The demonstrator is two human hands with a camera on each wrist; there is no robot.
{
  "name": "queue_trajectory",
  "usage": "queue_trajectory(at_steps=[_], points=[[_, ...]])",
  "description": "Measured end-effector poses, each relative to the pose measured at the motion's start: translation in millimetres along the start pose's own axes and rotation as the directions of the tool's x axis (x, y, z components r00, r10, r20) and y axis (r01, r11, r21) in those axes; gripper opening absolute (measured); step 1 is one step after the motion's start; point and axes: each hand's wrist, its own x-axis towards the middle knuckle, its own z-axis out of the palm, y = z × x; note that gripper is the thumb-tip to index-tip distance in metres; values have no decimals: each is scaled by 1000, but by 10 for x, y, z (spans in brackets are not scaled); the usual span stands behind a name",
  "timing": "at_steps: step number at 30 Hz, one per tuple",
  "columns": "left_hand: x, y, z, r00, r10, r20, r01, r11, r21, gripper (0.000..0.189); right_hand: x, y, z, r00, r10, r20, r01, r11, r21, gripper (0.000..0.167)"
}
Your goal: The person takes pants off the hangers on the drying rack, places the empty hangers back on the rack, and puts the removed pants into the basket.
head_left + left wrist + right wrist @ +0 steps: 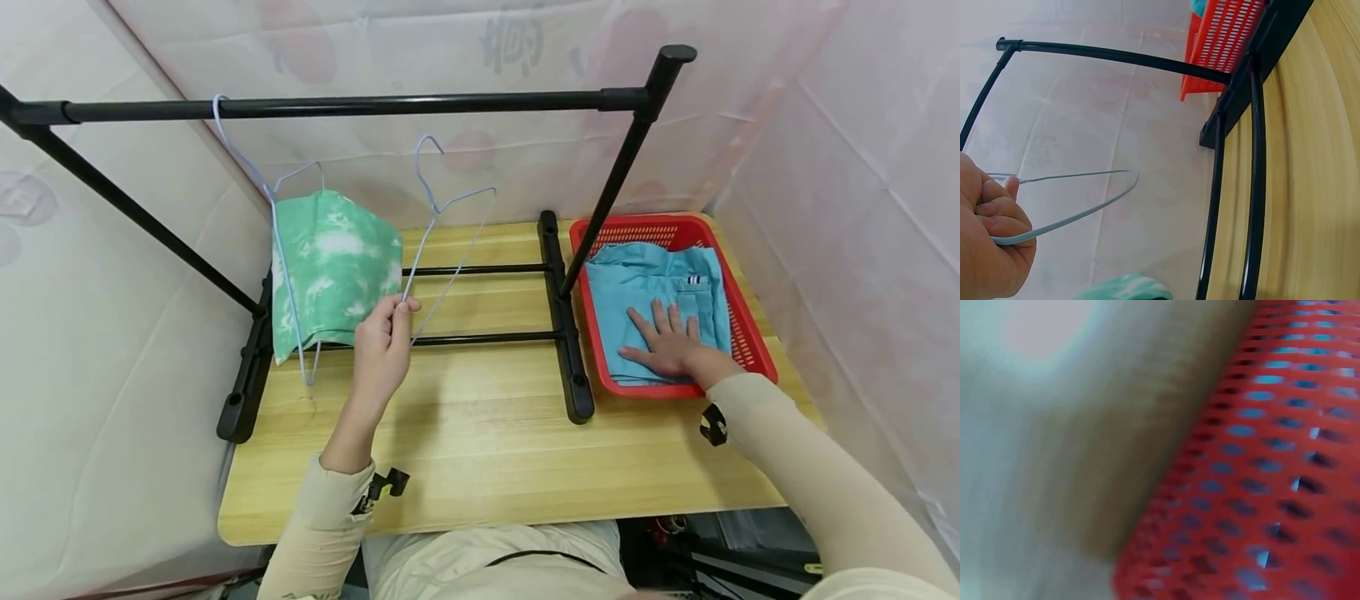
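Observation:
My left hand [384, 340] grips a pale blue wire hanger [432, 218] by one side, its hook pointing up below the rack's top bar. The same hanger [1085, 214] shows as a thin loop in the left wrist view. My right hand [670, 340] lies with fingers spread on folded blue clothing [660, 271] inside a red plastic basket [750, 333]. Only the basket's slotted wall [1254, 469] and the table beside it show in the right wrist view; the hand is hidden there. A green and white tie-dye garment [337, 258] hangs left of my left hand.
A black rack [420, 105] stands on the wooden table [480, 450], its foot [566, 333] close to the basket's left side. Another blue hanger [277, 242] hooks over the top bar at the left. Pale printed curtains [487, 50] enclose the table.

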Motion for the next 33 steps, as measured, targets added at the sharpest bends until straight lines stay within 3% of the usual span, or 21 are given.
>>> queue_trajectory(at_steps=[6, 13, 17, 23, 29, 33], points=[[7, -8, 3, 1000, 16, -11, -16, 1000, -4, 24, 72, -15, -319, 999, 11, -51, -11, 1000, -3, 100], [-2, -17, 0, 1000, 11, 1, -11, 1000, -2, 23, 121, -40, -541, 995, 73, 65, -72, 997, -14, 98], [-3, -24, -3, 1000, -2, 2, 2, 1000, -2, 23, 158, -45, -530, 994, 73, 76, -71, 997, -27, 95], [-8, -22, -8, 1000, -18, 2, 18, 1000, -4, 24, 180, -99, -473, 999, 41, 18, -40, 998, -51, 89], [-20, -44, -10, 1000, -6, 9, 6, 1000, 4, 24, 129, -406, -389, 998, -59, 29, 58, 998, 21, 80], [-8, -200, 27, 1000, 4, 1, -4, 1000, 8, 25, 154, -538, -348, 995, -65, 81, 60, 997, 53, 78]])
